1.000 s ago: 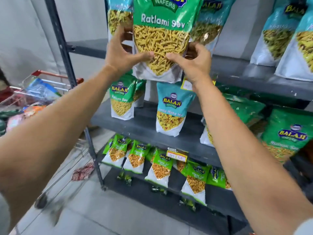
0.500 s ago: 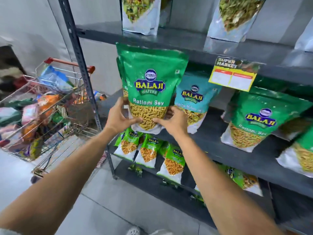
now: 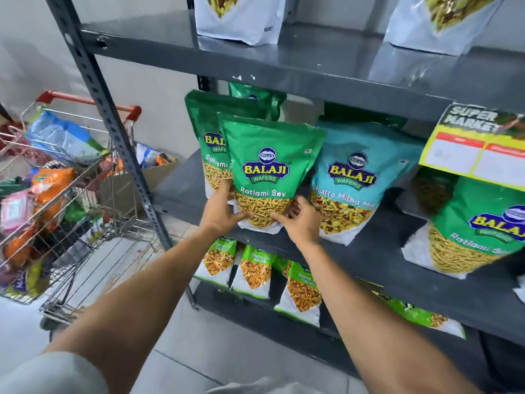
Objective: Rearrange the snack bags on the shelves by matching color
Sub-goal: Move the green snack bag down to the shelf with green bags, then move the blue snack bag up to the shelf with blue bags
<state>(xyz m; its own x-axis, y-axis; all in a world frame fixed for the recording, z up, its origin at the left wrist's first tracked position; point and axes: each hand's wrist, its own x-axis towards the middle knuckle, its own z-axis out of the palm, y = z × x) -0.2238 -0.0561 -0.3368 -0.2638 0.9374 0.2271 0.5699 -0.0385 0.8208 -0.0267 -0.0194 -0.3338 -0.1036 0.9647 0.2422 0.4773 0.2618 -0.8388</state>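
Note:
A large green Ratlami Sev bag (image 3: pixel 267 163) stands upright at the front left of the middle shelf (image 3: pixel 397 268). My left hand (image 3: pixel 220 213) grips its lower left corner and my right hand (image 3: pixel 301 223) grips its lower right corner. Right behind it stands a second green Ratlami Sev bag (image 3: pixel 204 129), partly hidden, and a third green one (image 3: pixel 255 93) peeks out further back. A teal Khatta Mitha Mix bag (image 3: pixel 360 177) leans beside the held bag on its right. Another green Ratlami Sev bag (image 3: pixel 480 223) stands at the right end.
White-bottomed bags (image 3: pixel 238 21) stand on the top shelf. Small green Chana Jor Garam packs (image 3: pixel 255 271) line the bottom shelf. A full shopping cart (image 3: pixel 56 194) stands left of the rack's grey upright post (image 3: pixel 113 132). A supermarket price tag (image 3: pixel 477 146) hangs at the right.
Both hands brought the green Ratlami Sev bag down from the top shelf to the middle shelf, in front of the other green bag. The camera tilted down and moved closer.

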